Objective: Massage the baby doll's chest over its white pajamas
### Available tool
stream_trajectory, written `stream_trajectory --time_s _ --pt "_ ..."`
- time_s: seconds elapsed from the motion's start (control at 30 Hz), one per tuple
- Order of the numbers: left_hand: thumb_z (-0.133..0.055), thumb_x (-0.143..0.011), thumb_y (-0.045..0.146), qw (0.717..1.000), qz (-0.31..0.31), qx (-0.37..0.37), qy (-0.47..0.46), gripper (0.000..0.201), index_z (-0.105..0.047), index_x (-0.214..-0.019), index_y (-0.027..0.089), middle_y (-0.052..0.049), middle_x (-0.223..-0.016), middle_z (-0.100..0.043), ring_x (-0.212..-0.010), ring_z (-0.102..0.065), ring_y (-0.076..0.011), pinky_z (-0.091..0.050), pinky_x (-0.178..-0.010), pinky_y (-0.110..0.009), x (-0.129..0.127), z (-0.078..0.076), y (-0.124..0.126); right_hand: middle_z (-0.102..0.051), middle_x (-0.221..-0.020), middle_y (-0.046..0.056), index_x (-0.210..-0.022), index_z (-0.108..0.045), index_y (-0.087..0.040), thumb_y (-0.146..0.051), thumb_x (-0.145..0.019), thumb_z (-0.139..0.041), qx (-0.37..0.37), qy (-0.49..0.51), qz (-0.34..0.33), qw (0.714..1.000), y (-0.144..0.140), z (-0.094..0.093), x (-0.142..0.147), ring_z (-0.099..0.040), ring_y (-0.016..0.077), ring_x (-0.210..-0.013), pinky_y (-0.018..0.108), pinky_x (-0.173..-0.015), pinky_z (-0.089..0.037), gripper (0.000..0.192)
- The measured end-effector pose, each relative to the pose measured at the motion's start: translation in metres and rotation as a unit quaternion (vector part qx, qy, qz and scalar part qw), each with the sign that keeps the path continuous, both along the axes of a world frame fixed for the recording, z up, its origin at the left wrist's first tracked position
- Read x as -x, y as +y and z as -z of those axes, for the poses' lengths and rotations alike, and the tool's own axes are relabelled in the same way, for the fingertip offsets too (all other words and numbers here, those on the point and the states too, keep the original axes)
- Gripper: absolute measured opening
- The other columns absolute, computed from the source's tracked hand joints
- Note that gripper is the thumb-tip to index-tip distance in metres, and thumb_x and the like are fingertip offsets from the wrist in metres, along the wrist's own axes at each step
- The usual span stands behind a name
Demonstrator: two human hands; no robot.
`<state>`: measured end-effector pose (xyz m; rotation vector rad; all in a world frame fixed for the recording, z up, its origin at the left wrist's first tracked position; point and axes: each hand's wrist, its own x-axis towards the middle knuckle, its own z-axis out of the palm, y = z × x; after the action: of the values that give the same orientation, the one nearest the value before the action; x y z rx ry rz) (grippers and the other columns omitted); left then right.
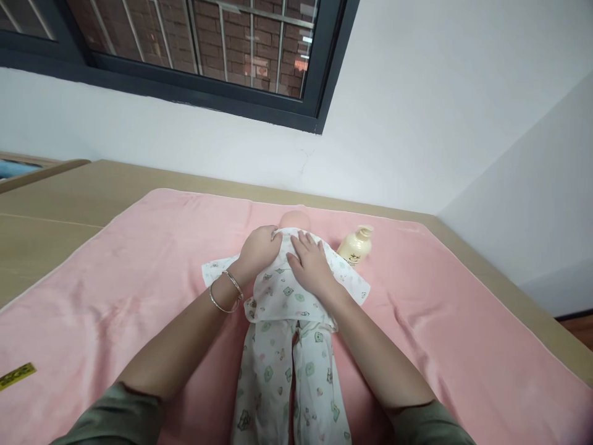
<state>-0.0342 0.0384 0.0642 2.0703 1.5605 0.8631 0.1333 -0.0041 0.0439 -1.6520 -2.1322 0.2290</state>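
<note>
A baby doll lies on the pink blanket, only the smooth top of its head bare. It wears a white printed shirt and matching trousers; both sleeves spread outward. At the shirt's neckline, on the left side, my left hand is closed with its fingers curled at the fabric edge. My right hand lies flat on the upper right of the shirt, fingers stretched out. Just beyond the right sleeve stands a cream pump bottle, tilted in view.
The pink blanket has soft wrinkles and covers a wooden surface. A yellow strip with dark marks lies at the left. Behind rise a white wall and a dark-framed window with bars outside.
</note>
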Motion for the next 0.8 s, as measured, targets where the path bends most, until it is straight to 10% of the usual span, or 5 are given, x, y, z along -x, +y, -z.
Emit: stream_trajectory --time_s 0.2,0.43,0.6,0.8 --pt "-0.042 -0.095 0.031 0.999 -0.019 0.000 -0.037 0.044 -0.069 -0.124 0.013 -0.014 -0.132 -0.070 -0.124 -0.064 -0.0269 -0.048 -0.105 -0.037 0.000 -0.011 -0.008 -0.029 -0.167 0.019 -0.159 -0.031 -0.013 -0.039 -0.105 -0.035 -0.019 0.001 0.022 1.000 -0.003 -0.006 0.000 -0.022 0.0299 -0.157 0.055 -0.125 -0.017 0.060" --pt "-0.045 -0.087 0.023 0.994 0.024 0.024 0.107 0.023 -0.066 -0.077 0.020 -0.006 -0.077 -0.071 -0.071 -0.065 -0.0208 -0.044 -0.060 -0.031 -0.005 -0.035 -0.038 -0.049 -0.154 0.016 -0.139 -0.057 -0.016 -0.032 -0.103 -0.042 0.004 -0.086 -0.022 0.996 -0.009 -0.021 0.001 -0.042 0.0303 -0.144 0.044 -0.114 -0.034 0.043" --pt "-0.062 -0.077 0.038 0.919 0.202 0.117 0.319 0.021 -0.063 -0.067 0.020 -0.007 -0.070 -0.067 -0.063 -0.061 -0.0232 -0.038 -0.053 -0.032 -0.004 -0.040 -0.059 -0.071 -0.084 0.007 -0.086 -0.071 -0.020 -0.039 -0.100 -0.045 0.147 -0.167 0.044 0.974 -0.038 -0.063 -0.008 -0.065 0.0216 -0.079 0.030 -0.064 -0.041 0.035" --pt "-0.070 -0.073 0.033 0.875 0.259 0.153 0.380 0.016 -0.065 -0.065 0.019 -0.006 -0.069 -0.068 -0.065 -0.062 -0.0219 -0.045 -0.060 -0.031 -0.009 -0.037 -0.060 -0.070 -0.083 0.005 -0.089 -0.074 -0.019 -0.043 -0.088 -0.070 0.267 -0.279 -0.027 0.922 -0.050 -0.073 0.000 -0.065 0.0223 -0.076 0.029 -0.058 -0.036 0.024"
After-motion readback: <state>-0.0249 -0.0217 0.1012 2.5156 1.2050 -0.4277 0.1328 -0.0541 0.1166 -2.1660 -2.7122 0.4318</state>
